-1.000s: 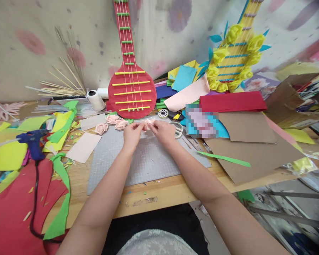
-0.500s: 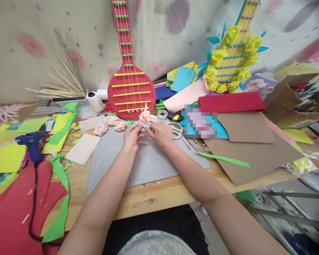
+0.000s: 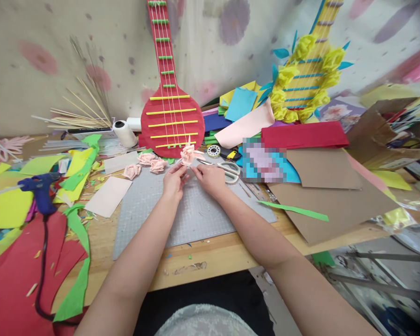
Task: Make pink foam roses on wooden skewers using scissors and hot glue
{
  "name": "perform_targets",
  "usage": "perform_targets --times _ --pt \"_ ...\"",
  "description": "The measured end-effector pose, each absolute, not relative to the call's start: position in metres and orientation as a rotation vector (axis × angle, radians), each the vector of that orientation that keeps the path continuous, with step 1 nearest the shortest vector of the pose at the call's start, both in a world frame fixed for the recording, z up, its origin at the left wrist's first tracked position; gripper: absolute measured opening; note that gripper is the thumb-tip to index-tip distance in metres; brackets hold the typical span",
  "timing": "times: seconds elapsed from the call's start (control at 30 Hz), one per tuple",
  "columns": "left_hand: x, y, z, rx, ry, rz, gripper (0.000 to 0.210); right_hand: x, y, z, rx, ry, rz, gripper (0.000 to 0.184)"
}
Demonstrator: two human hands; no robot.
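Note:
A pale pink paper flower (image 3: 189, 154) stands upright over the cutting mat (image 3: 196, 219), pinched at its base. On its left side, my left hand (image 3: 175, 183) closes thumb and fingers on the base. My right hand (image 3: 212, 180) meets it from the other side, fingertips pressed together at the same base. What lies between the fingertips is partly hidden. Finished-looking pink paper flowers (image 3: 157, 165) rest on the mat to the left. Scissors (image 3: 230, 172) lie just beyond my right hand, their blades pointing left.
A red paper-covered lute shape (image 3: 173, 119) leans at the back, a yellow flowered one (image 3: 303, 86) to its right. The blue glue gun (image 3: 42, 189) stands at left among paper scraps. Brown cardboard (image 3: 332, 205) covers the right side. A tape roll (image 3: 213, 150) sits behind the scissors.
The flower has shifted slightly left and turned a little. My right hand has moved slightly left and down, showing more of the scissor blades. The other things stay put.

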State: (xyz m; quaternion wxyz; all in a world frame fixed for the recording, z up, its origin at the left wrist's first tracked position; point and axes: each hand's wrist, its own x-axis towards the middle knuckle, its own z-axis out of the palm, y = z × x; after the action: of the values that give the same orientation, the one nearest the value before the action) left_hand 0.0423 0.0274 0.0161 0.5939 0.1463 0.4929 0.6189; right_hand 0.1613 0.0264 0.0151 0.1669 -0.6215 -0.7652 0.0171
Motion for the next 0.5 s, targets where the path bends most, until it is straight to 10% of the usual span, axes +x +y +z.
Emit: perform_targets --times 0.5 --pt "0.0439 0.0284 0.0092 0.445 1.207 1.589 0.016 0.157 0.0286 0.0083 -1.655 -2.174 0.146 0.048"
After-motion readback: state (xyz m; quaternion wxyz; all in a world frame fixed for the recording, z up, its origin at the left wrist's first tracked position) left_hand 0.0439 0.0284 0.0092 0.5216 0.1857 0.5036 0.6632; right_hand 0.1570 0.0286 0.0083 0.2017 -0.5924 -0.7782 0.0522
